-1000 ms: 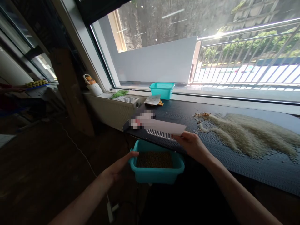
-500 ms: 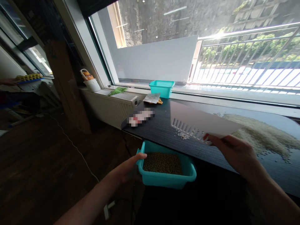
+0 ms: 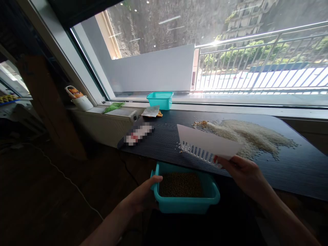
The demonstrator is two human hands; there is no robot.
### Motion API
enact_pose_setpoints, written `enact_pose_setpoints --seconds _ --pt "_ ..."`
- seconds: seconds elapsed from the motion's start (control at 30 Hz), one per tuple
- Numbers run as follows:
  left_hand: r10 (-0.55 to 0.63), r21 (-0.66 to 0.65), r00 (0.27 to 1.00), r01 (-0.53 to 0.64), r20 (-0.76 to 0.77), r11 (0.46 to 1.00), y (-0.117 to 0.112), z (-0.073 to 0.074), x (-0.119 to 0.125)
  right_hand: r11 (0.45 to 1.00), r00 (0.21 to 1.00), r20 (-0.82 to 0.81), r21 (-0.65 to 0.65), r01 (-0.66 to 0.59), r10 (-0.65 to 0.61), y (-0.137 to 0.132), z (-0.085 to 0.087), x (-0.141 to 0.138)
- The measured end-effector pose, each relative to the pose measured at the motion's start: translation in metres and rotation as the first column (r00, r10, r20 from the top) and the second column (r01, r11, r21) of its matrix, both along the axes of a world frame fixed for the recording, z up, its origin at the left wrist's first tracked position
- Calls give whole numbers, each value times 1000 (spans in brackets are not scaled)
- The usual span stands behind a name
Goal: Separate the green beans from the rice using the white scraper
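My left hand (image 3: 145,193) grips the left end of a turquoise plastic bin (image 3: 184,205), thumb over its rim. Small brown beans or grains (image 3: 181,184) cover the bin's bottom. The bin is held just below the front edge of the dark table (image 3: 164,150). In my right hand (image 3: 243,171) is a thin white sheet (image 3: 210,143) with a row of slots along its lower side, pinched at its right end. The sheet is tilted over the table near the front edge. A few pale grains (image 3: 178,146) lie by its left end. My right fingers are partly hidden.
A broad pile of pale, rice-like grains (image 3: 246,133) spreads over the table's right half, with some orange-brown ones (image 3: 202,123) at its left end. Another turquoise bin (image 3: 161,100) stands at the window. A white pot (image 3: 82,102) and green cloth (image 3: 114,107) rest by the radiator.
The view has turned to the right, showing more of the grain pile. The slotted sheet has shifted left over the table, now covering most of the small pale cluster. The left hand keeps its grip.
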State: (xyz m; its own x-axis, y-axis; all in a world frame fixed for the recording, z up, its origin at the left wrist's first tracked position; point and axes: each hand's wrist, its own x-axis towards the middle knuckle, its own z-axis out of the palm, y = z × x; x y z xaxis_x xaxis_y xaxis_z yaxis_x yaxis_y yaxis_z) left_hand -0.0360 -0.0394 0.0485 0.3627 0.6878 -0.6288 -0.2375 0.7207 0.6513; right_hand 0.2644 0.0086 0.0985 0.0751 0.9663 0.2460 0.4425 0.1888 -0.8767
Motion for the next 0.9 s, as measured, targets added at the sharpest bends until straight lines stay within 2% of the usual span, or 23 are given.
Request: enact_pose_setpoints --seconds 0.2,0.37,0.43,0.5,0.6,0.73,0.8,0.9 --pt "14 1 1000 -14 -8 1000 0 -1 -2 999 999 14 6 -33 33 0 2 -8" --pt "34 1 999 -34 -16 999 -4 4 -5 981 981 19 14 -192 192 -16 -3 -19" --pt "60 -3 998 -60 -13 998 -6 6 -6 963 961 71 30 -268 266 -28 -3 -24" --pt "93 -11 996 -93 -5 996 -8 6 -7 951 949 131 79 -298 286 -38 -3 -35" --pt "121 -40 993 -121 2 992 -12 3 -9 949 965 141 194 -247 222 -38 -6 -62" --pt "145 -47 989 -146 -27 988 -14 -4 -13 959 982 140 235 -155 124 -14 -17 -91" --pt "133 -48 991 -134 -19 990 -14 -7 -16 966 990 137 252 -60 26 -3 -22 -90" --pt "108 -46 994 -108 2 993 -12 -9 -16 964 987 121 254 75 -109 2 -27 -72"
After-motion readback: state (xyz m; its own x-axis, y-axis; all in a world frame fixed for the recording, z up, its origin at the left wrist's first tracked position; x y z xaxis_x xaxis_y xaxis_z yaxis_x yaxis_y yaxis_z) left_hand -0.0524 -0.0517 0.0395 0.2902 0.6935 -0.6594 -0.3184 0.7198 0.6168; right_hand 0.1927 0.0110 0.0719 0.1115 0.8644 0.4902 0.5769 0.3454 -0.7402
